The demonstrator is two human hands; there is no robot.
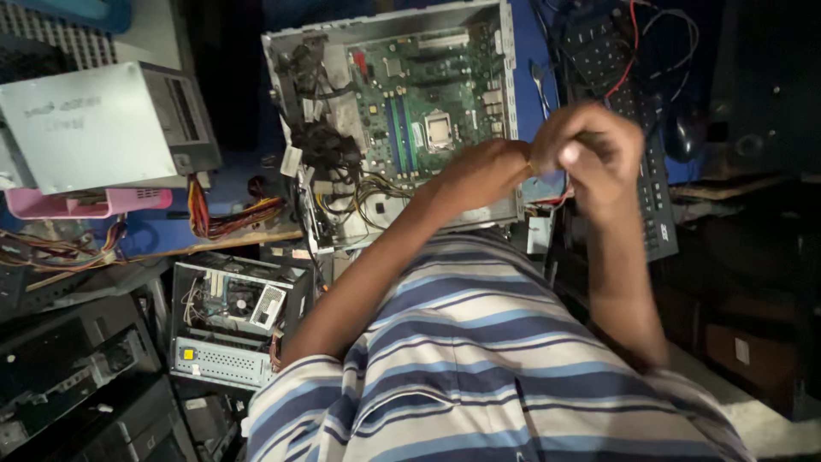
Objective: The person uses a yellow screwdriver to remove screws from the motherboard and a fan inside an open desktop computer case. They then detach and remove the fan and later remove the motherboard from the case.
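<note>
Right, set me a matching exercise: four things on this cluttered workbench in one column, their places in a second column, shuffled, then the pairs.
Things
1. green motherboard in the open metal computer case
2. grey metal power supply box
3. black computer keyboard
4. pink plastic tray

Places
A. right of the open case, partly behind the hands
B. under the grey box, far left
C. top centre, in front of the person
D. upper left, above the coloured wire bundle

Pairs: 1-C, 2-D, 3-A, 4-B
</note>
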